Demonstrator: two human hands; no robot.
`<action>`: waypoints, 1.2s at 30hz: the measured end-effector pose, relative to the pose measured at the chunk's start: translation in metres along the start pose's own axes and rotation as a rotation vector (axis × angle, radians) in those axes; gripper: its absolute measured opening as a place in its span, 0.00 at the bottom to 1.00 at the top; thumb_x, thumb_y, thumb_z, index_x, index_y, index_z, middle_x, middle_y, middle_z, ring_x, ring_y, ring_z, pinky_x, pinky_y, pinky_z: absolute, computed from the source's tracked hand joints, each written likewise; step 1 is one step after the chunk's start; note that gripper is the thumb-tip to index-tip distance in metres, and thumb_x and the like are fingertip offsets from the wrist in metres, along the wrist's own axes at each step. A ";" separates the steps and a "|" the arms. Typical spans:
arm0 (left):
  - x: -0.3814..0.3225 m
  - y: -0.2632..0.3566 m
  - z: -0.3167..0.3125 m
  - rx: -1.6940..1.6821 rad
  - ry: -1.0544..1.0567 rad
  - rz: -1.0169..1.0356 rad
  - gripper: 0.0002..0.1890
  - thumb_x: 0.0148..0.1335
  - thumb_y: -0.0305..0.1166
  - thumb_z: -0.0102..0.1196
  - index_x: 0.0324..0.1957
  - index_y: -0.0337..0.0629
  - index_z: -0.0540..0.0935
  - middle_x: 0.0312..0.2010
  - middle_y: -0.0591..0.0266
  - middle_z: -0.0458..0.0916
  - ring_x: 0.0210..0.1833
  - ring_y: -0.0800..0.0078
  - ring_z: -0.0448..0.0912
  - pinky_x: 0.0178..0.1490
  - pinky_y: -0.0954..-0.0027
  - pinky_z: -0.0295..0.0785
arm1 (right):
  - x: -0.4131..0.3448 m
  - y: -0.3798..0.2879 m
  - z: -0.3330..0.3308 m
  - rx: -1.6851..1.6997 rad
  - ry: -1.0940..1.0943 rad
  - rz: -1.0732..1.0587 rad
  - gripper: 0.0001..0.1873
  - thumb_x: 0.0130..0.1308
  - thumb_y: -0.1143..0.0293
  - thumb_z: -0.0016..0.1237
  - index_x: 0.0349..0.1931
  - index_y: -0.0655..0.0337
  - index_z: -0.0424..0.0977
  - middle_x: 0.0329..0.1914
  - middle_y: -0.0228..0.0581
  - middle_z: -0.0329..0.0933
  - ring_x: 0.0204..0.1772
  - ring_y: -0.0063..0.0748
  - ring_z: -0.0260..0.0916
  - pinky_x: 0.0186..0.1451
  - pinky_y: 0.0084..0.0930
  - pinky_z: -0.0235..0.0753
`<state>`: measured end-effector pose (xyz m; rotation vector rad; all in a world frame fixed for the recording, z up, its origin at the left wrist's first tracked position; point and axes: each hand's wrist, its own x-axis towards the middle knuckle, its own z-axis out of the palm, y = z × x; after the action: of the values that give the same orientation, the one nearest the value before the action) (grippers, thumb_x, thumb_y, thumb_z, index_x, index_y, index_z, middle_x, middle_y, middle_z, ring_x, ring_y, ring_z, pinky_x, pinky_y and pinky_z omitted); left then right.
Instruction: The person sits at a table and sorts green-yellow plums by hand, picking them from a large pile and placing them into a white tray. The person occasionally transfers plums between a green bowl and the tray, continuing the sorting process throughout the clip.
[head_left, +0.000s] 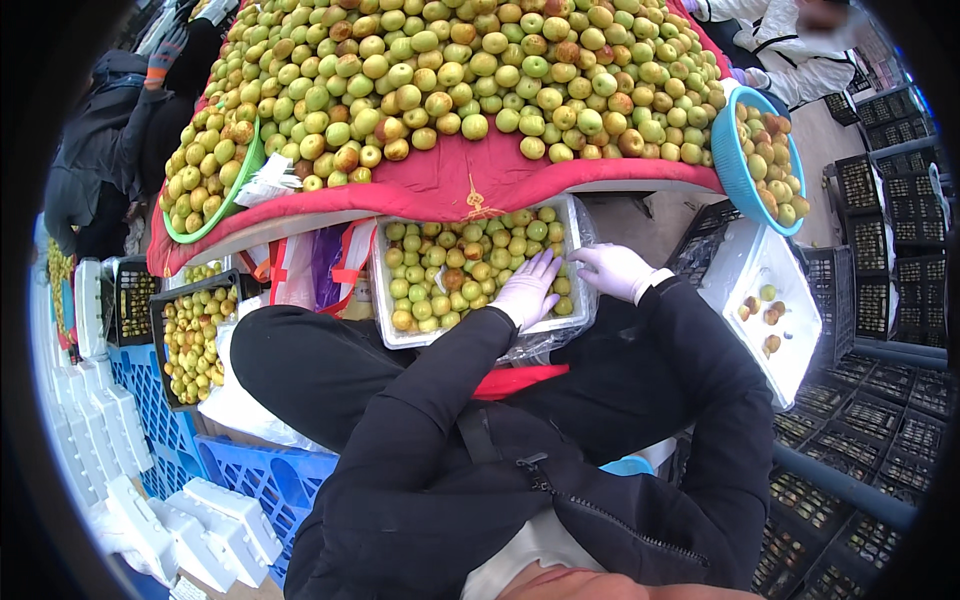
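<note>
A white foam box (381, 315) holds a layer of green and reddish jujubes (435, 277) in front of my lap. My left hand (527, 291), in a pale thin glove, lies flat on the fruit near the box's right side, its fingers a little apart. Also gloved, my right hand (611, 270) is at the box's right rim, thumb and fingers apart, with no fruit seen in it. Clear plastic film hangs round that side of the box. Beyond it, a large heap of jujubes (450, 75) covers a table padded with red cloth (450, 169).
A green basket (251, 176) and a blue basket (724, 150) of fruit stand at the table's corners. A foam box (795, 345) with a few fruits is at the right, near stacked black crates (862, 247). Blue pallets (247, 472) lie left. Other people work at both sides.
</note>
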<state>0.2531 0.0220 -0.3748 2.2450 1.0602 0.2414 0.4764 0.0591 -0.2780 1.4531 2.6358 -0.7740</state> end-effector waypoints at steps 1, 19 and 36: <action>0.000 0.001 0.003 0.037 -0.006 0.058 0.38 0.69 0.42 0.57 0.75 0.34 0.62 0.77 0.39 0.56 0.81 0.44 0.55 0.82 0.52 0.51 | 0.002 0.001 0.001 0.017 -0.002 -0.001 0.16 0.67 0.63 0.53 0.53 0.55 0.79 0.42 0.51 0.84 0.48 0.55 0.81 0.55 0.46 0.80; 0.009 -0.015 0.001 0.085 -0.031 0.218 0.30 0.62 0.42 0.62 0.65 0.41 0.75 0.67 0.50 0.72 0.73 0.49 0.65 0.78 0.50 0.57 | 0.104 -0.021 0.062 -0.007 0.256 -0.008 0.27 0.64 0.71 0.53 0.66 0.57 0.72 0.66 0.49 0.74 0.60 0.56 0.76 0.65 0.46 0.75; -0.033 -0.099 -0.063 0.280 0.269 -0.140 0.29 0.67 0.40 0.58 0.68 0.45 0.74 0.70 0.50 0.71 0.74 0.48 0.66 0.79 0.48 0.55 | 0.117 -0.040 0.068 -0.166 0.509 -0.125 0.20 0.59 0.67 0.58 0.53 0.59 0.80 0.49 0.47 0.81 0.53 0.53 0.79 0.57 0.49 0.76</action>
<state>0.1432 0.0738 -0.3838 2.4171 1.4660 0.3614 0.3650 0.1033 -0.3519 1.6260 3.0838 -0.1894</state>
